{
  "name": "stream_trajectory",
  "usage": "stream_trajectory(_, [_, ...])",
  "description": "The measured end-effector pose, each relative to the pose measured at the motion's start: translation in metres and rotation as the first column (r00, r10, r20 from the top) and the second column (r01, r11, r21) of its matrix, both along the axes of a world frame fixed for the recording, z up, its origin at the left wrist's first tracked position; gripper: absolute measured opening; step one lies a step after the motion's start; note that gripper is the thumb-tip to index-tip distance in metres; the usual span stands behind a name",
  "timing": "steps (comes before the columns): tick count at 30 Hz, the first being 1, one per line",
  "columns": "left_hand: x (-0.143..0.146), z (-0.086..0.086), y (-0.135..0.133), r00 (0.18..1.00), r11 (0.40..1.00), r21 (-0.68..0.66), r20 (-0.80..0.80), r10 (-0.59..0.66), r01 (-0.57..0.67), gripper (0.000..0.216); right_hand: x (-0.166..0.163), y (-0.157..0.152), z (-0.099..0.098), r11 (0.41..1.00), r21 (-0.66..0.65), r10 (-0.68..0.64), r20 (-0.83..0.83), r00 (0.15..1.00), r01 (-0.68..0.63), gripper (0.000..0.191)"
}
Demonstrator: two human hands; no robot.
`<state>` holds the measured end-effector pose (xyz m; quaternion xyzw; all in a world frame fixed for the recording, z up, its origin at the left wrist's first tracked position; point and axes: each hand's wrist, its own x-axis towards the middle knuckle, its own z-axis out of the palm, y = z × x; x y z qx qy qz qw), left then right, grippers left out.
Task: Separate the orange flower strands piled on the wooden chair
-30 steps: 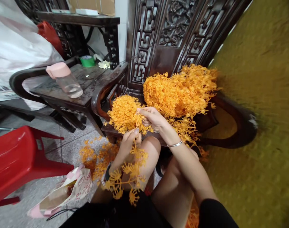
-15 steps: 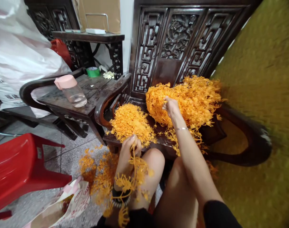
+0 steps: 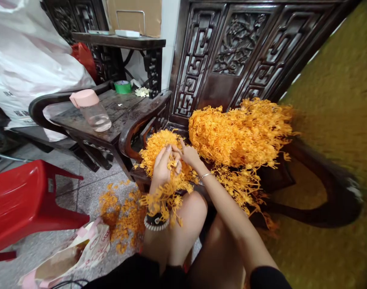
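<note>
My left hand (image 3: pixel 162 166) is closed on a bunch of orange plastic flower sprigs (image 3: pixel 164 196) that hang down over my left knee. My right hand (image 3: pixel 186 154) meets it from the right, its fingers pinched on the top of the same bunch. Both hands hover over a small heap of loose orange flower pieces (image 3: pixel 158 146) on the seat of a dark carved wooden chair (image 3: pixel 219 60). A much bigger pile of orange sprigs (image 3: pixel 240 130) fills the seat to the right of my hands.
Orange scraps (image 3: pixel 120 212) litter the floor by an open paper bag (image 3: pixel 78 255). A red plastic stool (image 3: pixel 23 200) stands at the left. A dark side table (image 3: pixel 105 116) carries a pink-capped clear bottle (image 3: pixel 91 110) and green tape (image 3: pixel 123 86). Yellow fabric (image 3: pixel 337 140) covers the right.
My right hand has come back from the big pile to my left hand. My left hand has lifted its bunch higher, up above the small heap.
</note>
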<state>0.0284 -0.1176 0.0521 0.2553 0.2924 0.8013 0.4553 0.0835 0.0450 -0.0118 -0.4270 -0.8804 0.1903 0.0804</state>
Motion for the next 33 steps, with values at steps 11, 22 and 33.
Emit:
stream_trajectory(11, [-0.003,0.034,0.023,0.982,0.983,0.015,-0.014,0.186,-0.186,0.034,0.039,-0.051,0.130,0.908,0.414,0.343,-0.634,0.693,-0.072,0.052])
stream_trajectory(22, [0.021,0.004,0.013,0.988,0.999,-0.040,-0.155,-0.003,-0.003,0.043,0.029,-0.067,0.112,0.940,0.087,0.279,-0.756,0.592,-0.331,0.028])
stream_trajectory(33, [0.039,0.016,0.028,0.997,0.998,-0.056,-0.075,0.012,-0.016,0.049,0.002,-0.049,0.103,0.911,-0.360,-0.348,-0.933,0.092,-0.200,0.044])
